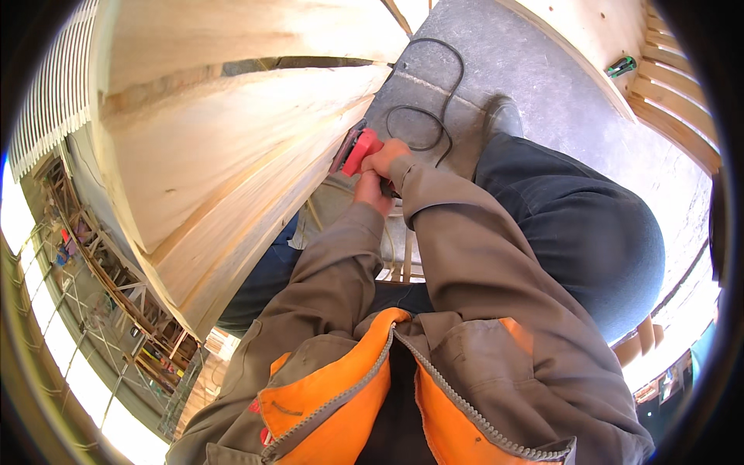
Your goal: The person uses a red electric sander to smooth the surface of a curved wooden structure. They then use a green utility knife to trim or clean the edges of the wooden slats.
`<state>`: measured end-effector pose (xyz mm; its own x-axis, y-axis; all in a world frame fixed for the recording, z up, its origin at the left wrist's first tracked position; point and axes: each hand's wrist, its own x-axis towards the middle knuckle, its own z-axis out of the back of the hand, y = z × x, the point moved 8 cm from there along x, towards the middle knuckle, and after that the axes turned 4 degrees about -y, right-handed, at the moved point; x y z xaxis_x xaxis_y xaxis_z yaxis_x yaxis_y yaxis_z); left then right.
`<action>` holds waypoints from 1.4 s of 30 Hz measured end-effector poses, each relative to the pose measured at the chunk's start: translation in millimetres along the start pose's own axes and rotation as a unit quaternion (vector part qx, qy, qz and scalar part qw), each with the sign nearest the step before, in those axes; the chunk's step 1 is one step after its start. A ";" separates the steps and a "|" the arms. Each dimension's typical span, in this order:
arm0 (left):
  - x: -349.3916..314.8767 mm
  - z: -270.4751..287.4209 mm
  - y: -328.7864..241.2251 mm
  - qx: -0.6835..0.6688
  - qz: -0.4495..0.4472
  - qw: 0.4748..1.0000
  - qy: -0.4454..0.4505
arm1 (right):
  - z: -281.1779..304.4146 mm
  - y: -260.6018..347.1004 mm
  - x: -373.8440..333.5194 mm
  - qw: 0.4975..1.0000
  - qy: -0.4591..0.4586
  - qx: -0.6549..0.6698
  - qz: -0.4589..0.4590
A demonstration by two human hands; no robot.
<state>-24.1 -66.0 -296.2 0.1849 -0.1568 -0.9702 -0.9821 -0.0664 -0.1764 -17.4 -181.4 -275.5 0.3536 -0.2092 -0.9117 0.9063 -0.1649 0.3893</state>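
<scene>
At nine o'clock, far below the working level, scaffolding (116,298) and a stocked workshop floor show past the edge of a big curved plywood surface (209,155) that fills the picture from ten to twelve o'clock. Its planks run in long seams toward the middle, where the person's two arms meet.

The left hand (372,190) sits just below the tool, closed on what seems to be its rear part, though the fingers are partly hidden. The right hand (385,157) is wrapped over the top of a red power tool (358,149), pressing it against the lower edge of the plywood. A black cord (434,116) loops away from the tool across the grey floor (535,70) toward one o'clock, beside the person's boot (504,118).

By the look of it, the step in hand is working the plywood edge with the tool, both hands steadying it. The next pass would call for even pressure along the seam and for keeping the cord behind the tool. At two o'clock a small green tool (621,67) lies on a slatted wooden frame (666,93).
</scene>
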 end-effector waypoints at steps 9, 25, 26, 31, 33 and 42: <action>-10.4 21.7 -2.3 -0.010 -0.016 1.000 -0.016 | -14.8 10.4 -23.8 1.000 0.010 -0.025 0.006; -84.9 15.8 -14.3 -0.036 -0.075 0.996 -0.030 | 17.1 59.2 -155.0 0.994 -0.011 -0.040 0.106; -90.1 14.7 -15.2 -0.035 -0.076 0.996 -0.027 | 18.0 60.3 -163.1 0.994 -0.013 -0.025 0.105; -106.7 13.3 -18.1 -0.031 -0.086 0.995 -0.027 | 15.8 65.3 -189.6 0.995 -0.017 -0.008 0.102; -108.3 10.9 -17.1 -0.028 -0.083 0.996 -0.026 | 14.8 68.1 -178.1 0.990 -0.036 -0.015 0.134; -93.7 16.3 -16.2 -0.025 -0.059 0.996 -0.058 | 14.3 56.4 -133.9 0.995 -0.032 0.001 0.097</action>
<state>-26.1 -34.1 -205.1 0.2906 -0.0296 -0.9564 -0.9501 -0.1272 -0.2847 -16.9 -176.4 -129.6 0.5061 -0.2982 -0.8093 0.8221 -0.1171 0.5572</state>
